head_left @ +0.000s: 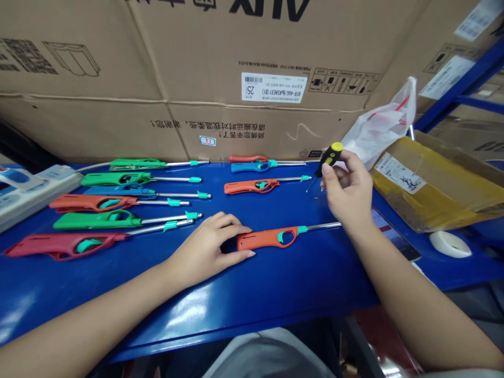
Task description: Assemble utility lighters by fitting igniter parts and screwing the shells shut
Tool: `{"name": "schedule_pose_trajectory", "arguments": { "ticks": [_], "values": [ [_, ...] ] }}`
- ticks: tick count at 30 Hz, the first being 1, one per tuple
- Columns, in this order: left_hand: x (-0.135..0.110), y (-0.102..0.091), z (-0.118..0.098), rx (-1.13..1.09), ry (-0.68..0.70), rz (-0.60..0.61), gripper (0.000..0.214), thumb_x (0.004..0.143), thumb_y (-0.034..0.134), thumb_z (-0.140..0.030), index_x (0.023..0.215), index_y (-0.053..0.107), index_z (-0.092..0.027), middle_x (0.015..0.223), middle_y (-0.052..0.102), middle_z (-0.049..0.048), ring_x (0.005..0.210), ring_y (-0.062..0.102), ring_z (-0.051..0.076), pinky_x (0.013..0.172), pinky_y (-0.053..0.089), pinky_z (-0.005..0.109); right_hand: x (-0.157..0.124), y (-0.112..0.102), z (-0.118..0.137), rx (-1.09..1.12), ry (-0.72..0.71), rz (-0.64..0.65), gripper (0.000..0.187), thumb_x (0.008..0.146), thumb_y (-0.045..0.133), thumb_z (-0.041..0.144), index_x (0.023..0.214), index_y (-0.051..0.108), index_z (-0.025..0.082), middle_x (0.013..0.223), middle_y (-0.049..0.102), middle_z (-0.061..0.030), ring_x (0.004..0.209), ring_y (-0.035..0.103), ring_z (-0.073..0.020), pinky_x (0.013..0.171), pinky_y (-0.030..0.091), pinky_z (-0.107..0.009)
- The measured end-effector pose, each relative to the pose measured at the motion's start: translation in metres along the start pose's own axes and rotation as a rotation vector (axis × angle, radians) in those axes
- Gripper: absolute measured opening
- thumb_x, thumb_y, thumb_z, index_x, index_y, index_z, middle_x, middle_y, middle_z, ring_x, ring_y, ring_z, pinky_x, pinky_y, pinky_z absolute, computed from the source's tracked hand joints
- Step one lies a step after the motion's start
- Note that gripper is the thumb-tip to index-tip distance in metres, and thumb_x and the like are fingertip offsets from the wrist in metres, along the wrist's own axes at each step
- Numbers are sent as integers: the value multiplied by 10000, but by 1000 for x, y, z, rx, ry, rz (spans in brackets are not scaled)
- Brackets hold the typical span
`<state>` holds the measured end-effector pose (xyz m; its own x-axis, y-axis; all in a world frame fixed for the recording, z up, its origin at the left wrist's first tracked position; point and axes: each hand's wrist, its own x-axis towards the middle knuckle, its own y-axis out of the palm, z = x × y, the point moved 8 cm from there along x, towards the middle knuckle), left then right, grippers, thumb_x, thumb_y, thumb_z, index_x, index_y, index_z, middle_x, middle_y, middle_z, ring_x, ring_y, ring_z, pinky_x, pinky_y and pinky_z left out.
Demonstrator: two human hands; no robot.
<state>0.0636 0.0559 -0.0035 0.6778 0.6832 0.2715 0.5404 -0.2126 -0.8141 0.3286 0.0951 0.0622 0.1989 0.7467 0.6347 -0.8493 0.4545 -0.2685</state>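
Note:
An orange long-nosed lighter (271,238) with a teal trigger lies on the blue table (275,294) in front of me. My left hand (208,247) rests at its handle end, fingers curled around the butt of the handle. Above the lighter's metal tube, my right hand (348,191) pinches a small black screwdriver with a yellow cap (329,157), its thin tip pointing down and left.
Several more lighters, green, blue, orange and red, lie in rows at the left (98,220) and at the back middle (255,178). Large cardboard boxes (197,79) wall the back. A plastic bag (384,126), a yellow-brown parcel (433,184) and a tape roll (449,244) sit right; a white power strip (31,191) sits left.

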Motion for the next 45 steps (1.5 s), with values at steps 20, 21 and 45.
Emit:
{"name": "schedule_pose_trajectory", "arguments": {
  "ticks": [20,21,45],
  "values": [
    [-1,-18,0,-437,-129,-254,358,871,774,-345,1188,735,-183,971,719,60,730,634,126,726,569,274,-38,72,30,670,523,370,249,913,634,440,991,479,261,986,696,-16,563,508,-103,505,456,-258],
    [-1,-18,0,-478,-124,-255,349,863,782,-326,1172,742,-170,952,715,60,701,625,115,703,567,264,-40,74,30,697,529,368,238,917,628,427,1004,483,260,988,698,-17,564,508,-102,505,454,-255],
    [-17,-6,43,-1123,-666,-463,180,711,912,-273,850,826,-197,812,801,10,728,736,92,669,597,117,-52,79,4,928,698,220,214,817,791,401,845,691,214,846,758,-5,587,618,-104,531,586,-218]
  ]
}}
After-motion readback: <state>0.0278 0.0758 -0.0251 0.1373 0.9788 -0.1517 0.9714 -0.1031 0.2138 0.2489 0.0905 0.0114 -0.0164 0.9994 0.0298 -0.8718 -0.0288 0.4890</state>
